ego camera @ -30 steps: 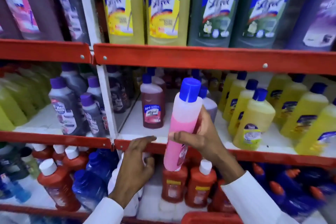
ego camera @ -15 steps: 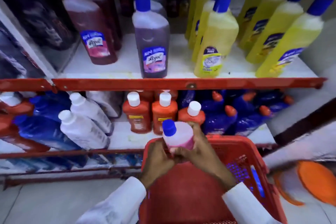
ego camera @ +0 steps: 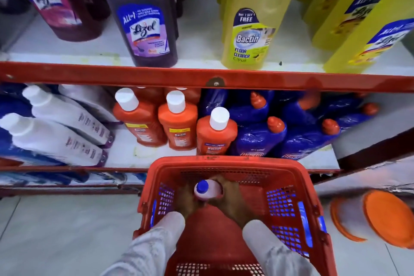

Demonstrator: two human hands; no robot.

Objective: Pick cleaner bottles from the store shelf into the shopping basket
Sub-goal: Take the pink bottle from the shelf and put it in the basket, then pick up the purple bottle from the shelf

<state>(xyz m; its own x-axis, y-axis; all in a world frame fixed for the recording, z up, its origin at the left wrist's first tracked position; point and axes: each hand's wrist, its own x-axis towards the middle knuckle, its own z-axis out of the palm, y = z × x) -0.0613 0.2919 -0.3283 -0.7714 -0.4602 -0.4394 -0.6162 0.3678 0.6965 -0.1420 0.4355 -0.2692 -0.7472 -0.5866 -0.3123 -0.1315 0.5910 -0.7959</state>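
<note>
Both hands, left (ego camera: 187, 199) & right (ego camera: 233, 197), wrap a pink cleaner bottle (ego camera: 209, 190) w/ blue cap, upright inside the red shopping basket (ego camera: 226, 162) on the floor. Just behind the basket, orange Bactin bottles (ego camera: 179, 125) stand on the lower shelf; above, a purple Lizol bottle (ego camera: 145, 29) & a yellow Bactin floor cleaner (ego camera: 253, 29) on the red-edged shelf (ego camera: 156, 75).

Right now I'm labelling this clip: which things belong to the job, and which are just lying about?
In the job:
pink bottle, held by left hand and right hand
red basket

Lying about:
orange discs on the floor
purple Lizol bottle
yellow Bactin bottle
</note>
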